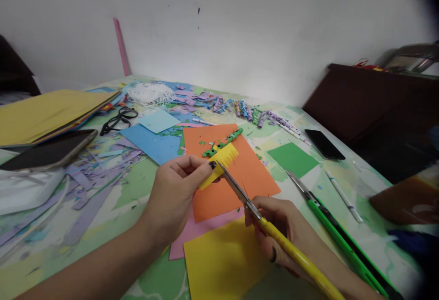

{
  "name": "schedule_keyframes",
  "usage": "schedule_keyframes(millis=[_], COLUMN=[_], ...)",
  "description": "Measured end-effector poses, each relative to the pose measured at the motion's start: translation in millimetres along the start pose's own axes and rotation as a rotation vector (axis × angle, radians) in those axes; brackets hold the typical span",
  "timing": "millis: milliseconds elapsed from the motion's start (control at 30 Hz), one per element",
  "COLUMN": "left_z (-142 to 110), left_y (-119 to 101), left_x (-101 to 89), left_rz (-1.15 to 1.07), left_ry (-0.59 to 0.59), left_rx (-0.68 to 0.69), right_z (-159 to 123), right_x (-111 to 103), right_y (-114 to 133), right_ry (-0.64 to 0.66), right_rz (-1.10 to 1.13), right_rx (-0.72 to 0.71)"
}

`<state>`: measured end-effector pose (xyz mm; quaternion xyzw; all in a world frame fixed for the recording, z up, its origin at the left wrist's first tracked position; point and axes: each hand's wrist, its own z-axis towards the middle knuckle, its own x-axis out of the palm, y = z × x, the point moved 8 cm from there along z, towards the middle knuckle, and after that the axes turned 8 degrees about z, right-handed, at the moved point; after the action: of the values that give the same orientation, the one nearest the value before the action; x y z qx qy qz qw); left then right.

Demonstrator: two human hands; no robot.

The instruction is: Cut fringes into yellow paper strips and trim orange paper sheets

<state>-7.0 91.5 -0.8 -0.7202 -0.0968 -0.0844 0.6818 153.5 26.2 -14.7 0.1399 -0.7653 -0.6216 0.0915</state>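
Observation:
My left hand point(174, 185) pinches a small strip of yellow paper point(224, 157) whose far edge is cut into a fringe. My right hand point(284, 227) is closed around yellow-handled scissors point(236, 189), and their blade tips meet the strip close to my left thumb. Below the strip lies an orange sheet point(219, 199), with a curled green paper piece point(224, 142) and small green scraps on it. Nearer to me are a yellow sheet point(219, 263) and part of a pink sheet point(181, 240).
To the right lie a green box cutter point(343, 240) with its blade out, a marker point(344, 197), a green square point(293, 159) and a black phone point(324, 144). Glasses point(119, 120), a larger phone point(51, 149), white string point(151, 93) and purple scraps point(92, 190) fill the left.

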Motion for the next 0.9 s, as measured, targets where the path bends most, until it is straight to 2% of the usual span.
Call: schedule_keyframes(millis=[900], left_z=[-1.6], left_y=[3.0], left_x=[-0.8], left_rz=[-0.022], left_ry=[0.005], left_rx=[-0.030], right_z=[2.7], right_x=[-1.6], right_y=[-0.9], right_ry=[-0.035], right_rz=[0.015], right_rx=[-0.005])
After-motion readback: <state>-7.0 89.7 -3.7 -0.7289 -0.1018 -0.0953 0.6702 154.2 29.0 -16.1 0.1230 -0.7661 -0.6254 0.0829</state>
